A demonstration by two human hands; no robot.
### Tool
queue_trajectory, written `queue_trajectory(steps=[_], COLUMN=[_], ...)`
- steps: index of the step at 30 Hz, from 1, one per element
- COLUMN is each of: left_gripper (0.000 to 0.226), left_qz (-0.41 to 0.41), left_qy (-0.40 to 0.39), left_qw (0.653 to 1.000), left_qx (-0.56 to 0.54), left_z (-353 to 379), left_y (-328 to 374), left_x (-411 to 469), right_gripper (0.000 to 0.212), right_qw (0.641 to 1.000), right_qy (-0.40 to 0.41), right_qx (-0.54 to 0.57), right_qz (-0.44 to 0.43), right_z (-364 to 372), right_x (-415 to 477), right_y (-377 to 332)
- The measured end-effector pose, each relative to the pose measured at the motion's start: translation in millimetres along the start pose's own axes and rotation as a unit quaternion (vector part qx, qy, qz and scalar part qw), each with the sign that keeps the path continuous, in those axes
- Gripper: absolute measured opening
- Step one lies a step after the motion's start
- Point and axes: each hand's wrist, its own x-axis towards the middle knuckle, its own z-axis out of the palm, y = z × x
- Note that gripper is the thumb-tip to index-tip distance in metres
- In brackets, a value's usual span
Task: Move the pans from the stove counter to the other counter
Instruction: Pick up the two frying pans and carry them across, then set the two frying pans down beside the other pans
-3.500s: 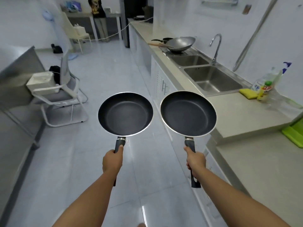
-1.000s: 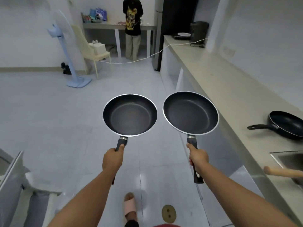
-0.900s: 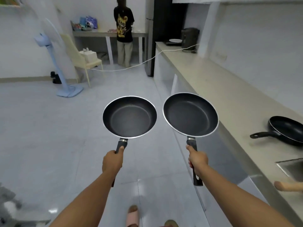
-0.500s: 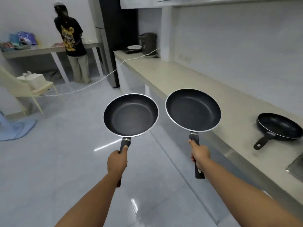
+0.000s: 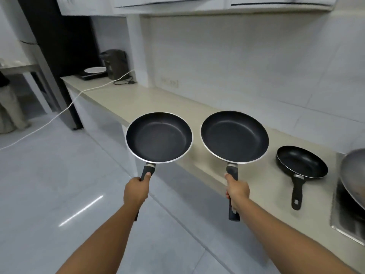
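I hold two black non-stick frying pans level in front of me. My left hand (image 5: 136, 191) grips the handle of the left pan (image 5: 159, 137), which hangs over the floor beside the counter's edge. My right hand (image 5: 236, 191) grips the handle of the right pan (image 5: 234, 136), which hovers over the beige counter (image 5: 150, 101). A third, smaller black pan (image 5: 301, 164) rests on that counter to the right, its handle pointing toward me. At the right edge a steel wok (image 5: 353, 180) sits on the stove (image 5: 347, 220).
At the counter's far end stand a dark appliance (image 5: 115, 64) and a plate on a black base (image 5: 94, 71), with a white cable (image 5: 65, 113) trailing to the floor. A black fridge (image 5: 57, 56) rises behind. Wall cabinets hang overhead. Glossy tiled floor lies left.
My view has swung right to face the counter and wall. Both pans have stayed in my hands. The right pan is now over the counter, and the third pan and wok are closer.
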Motion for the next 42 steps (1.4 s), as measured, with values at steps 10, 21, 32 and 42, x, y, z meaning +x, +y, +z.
queue_trajectory(steps=[10,21,32,42], left_gripper=[0.050,0.051,0.056,0.051], left_qz=[0.025,0.084,0.112,0.124], left_qy=[-0.121,-0.233,-0.304,-0.331], left_qw=[0.992,0.965,0.936,0.925], left_qx=[0.011,0.080,0.136,0.139], left_z=[82.9,133.7,163.1,183.1], left_y=[53.8,110.8,134.9,154.6], left_x=[97.5,231.6,300.3,337.1], right_gripper=[0.044,0.045,0.047,0.048], right_qw=[0.994,0.977,0.960,0.957], right_qy=[0.085,0.170,0.216,0.212], right_qx=[-0.018,0.007,0.041,0.056], right_qz=[0.059,0.127,0.172,0.190], right_z=[12.7,68.9,117.2,136.3], right_x=[58.2,97.8,130.7,151.5], right_y=[-13.4,-30.4,-48.0,-59.2])
